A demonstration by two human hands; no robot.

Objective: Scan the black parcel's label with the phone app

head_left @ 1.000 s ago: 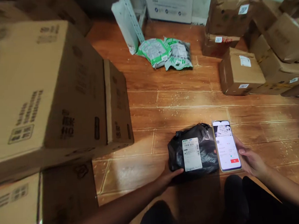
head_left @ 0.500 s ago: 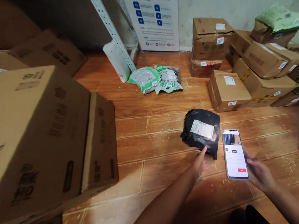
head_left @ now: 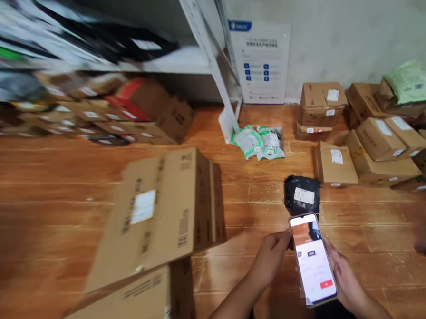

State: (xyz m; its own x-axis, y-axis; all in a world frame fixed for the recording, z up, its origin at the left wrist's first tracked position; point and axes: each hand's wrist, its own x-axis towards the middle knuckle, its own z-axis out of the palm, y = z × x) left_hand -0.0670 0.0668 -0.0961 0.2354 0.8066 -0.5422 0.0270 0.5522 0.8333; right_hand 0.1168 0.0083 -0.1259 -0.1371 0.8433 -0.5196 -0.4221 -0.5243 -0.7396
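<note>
A smartphone (head_left: 313, 268) with a lit screen and a red button rests in my right hand (head_left: 342, 271), whose fingers wrap its right side. My left hand (head_left: 273, 251) is closed at the phone's upper left edge; its fingertips are partly hidden there. Just beyond the phone, a black plastic parcel (head_left: 293, 200) with a white label lies on the wooden floor, its near edge partly covered by the phone. On the phone's screen a small camera picture shows brown floor and something dark.
Large cardboard boxes (head_left: 172, 204) stand close on the left. Labelled cartons (head_left: 336, 167) are stacked along the wall on the right. Green-and-white bags (head_left: 247, 141) lie by a metal shelf post (head_left: 211, 59). Parcels fill the shelf (head_left: 179, 61) behind, and a poster (head_left: 265, 66) leans on the wall.
My left hand has let go of the black parcel, which lies on the floor, and has moved to the phone. The view has swung left and up, showing more shelf.
</note>
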